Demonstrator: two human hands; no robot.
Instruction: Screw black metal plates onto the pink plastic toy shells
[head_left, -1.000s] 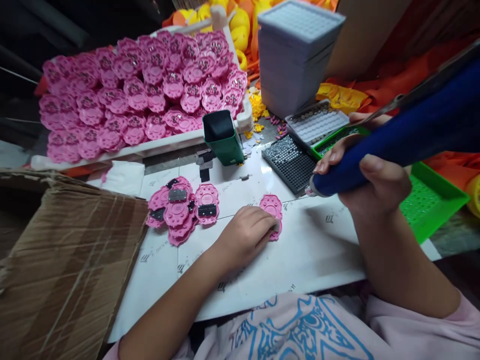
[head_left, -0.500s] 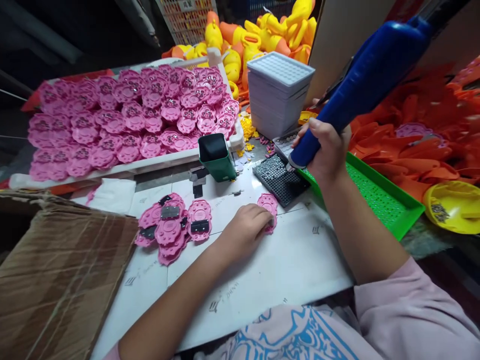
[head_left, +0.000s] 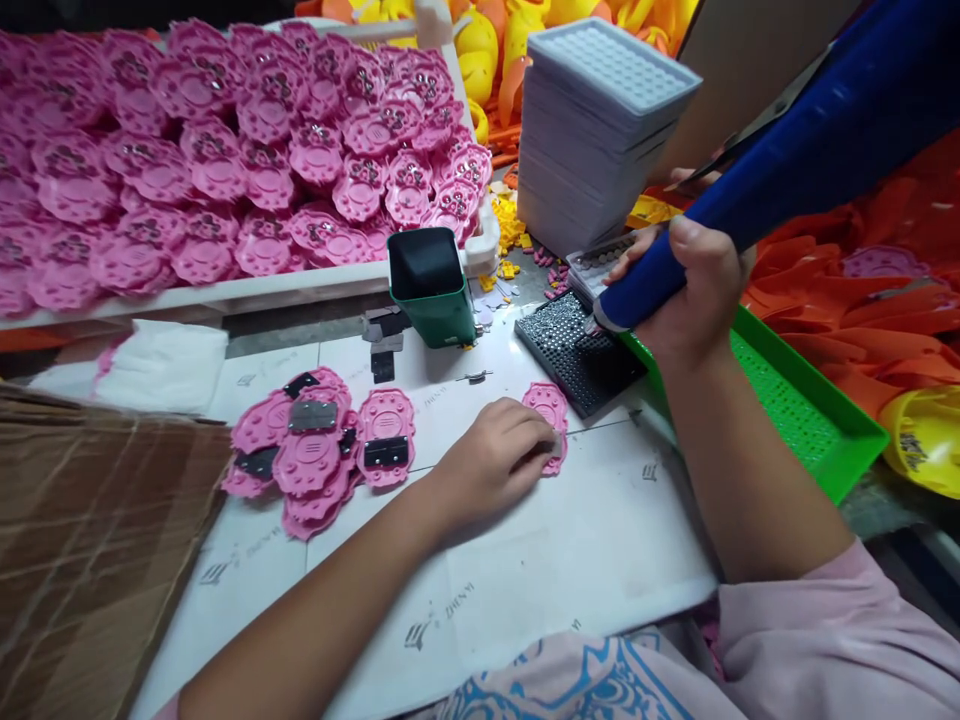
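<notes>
My left hand [head_left: 504,452] rests on the white tabletop with its fingers closed on the lower part of a pink plastic cover [head_left: 546,400]. A greyish edge of something shows beside the fingertips, too covered to make out. My right hand [head_left: 701,295] is wrapped round a blue electric screwdriver [head_left: 795,165], tilted with its tip down at a black perforated screw tray [head_left: 626,375]. Left of my left hand lies a single pink cover [head_left: 387,415] with a black plate on it. Beyond that, several similar covers lie in a heap [head_left: 307,465].
A green box [head_left: 439,310] stands behind my left hand, near small black plates [head_left: 383,365]. Farther back are a white crate [head_left: 300,292] full of pink covers and a stack of white trays [head_left: 585,150]. A green basket [head_left: 862,455] sits right; a cardboard box [head_left: 97,540], left.
The camera view has shifted, so the crate and tray stack look larger and nearer. The screwdriver tip stays at the black tray. My left hand keeps its place on the pink cover.
</notes>
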